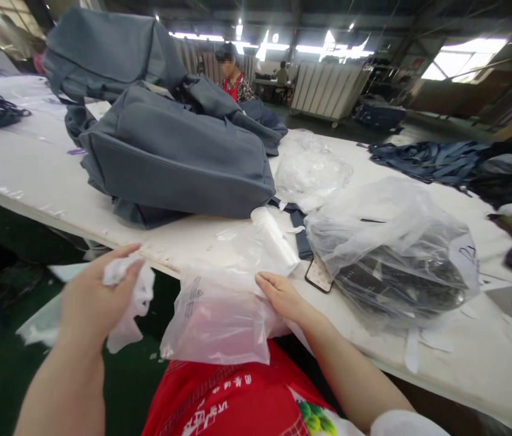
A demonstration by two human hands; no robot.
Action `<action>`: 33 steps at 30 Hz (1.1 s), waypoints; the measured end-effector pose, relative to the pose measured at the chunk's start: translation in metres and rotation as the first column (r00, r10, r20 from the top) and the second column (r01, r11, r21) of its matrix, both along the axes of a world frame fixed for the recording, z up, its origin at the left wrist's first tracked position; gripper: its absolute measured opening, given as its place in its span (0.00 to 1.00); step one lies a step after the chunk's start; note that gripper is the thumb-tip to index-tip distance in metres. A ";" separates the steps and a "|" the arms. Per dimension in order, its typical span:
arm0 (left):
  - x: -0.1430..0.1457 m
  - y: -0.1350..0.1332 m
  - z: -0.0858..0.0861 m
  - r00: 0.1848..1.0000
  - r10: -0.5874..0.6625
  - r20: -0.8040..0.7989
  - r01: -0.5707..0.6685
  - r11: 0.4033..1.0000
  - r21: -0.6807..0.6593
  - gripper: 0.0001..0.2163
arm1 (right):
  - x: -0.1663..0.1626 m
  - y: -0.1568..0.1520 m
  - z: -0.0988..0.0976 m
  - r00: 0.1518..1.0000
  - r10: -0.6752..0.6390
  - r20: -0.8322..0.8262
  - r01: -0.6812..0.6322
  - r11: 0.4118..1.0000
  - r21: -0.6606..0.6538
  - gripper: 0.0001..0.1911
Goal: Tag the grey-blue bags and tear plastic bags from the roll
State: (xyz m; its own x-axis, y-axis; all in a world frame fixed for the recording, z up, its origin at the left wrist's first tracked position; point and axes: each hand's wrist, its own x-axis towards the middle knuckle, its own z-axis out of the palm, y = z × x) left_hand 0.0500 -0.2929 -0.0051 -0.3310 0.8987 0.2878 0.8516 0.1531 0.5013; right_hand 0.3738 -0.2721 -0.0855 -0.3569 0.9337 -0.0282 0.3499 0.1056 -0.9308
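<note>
Crumpled white plastic film (135, 290) is bunched in my left hand (95, 293), its fingers closed round it, off the table's front edge. My right hand (283, 297) rests at the table edge, its fingers pressed on a clear printed plastic bag (219, 321). That bag drapes over the edge above my red apron (219, 399). Behind it lies a white roll of plastic bags (276, 239), from which film spreads over the table. A phone (318, 274) lies right of the roll, beside a dark blue strap (300, 236).
Grey-blue bags (178, 151) are piled on the white table (47, 181). To the right sit crumpled clear film (313, 169), a large clear sack of dark items (392, 260) and a heap of blue straps (423, 158). A person in a red apron (236, 88) is beyond the table.
</note>
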 end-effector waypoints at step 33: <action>0.085 0.017 -0.049 0.736 -0.647 0.198 0.676 0.685 -0.272 0.17 | -0.014 -0.014 -0.003 0.971 -0.035 0.238 -0.041 0.951 0.307 0.14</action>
State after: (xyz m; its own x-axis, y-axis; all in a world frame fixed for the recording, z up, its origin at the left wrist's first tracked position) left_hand 0.1354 -0.2760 -0.0543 0.3752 0.9261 -0.0387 0.7504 -0.2789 0.5993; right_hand 0.3601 -0.2865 -0.0882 -0.3776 0.9092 0.1754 0.5559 0.3740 -0.7423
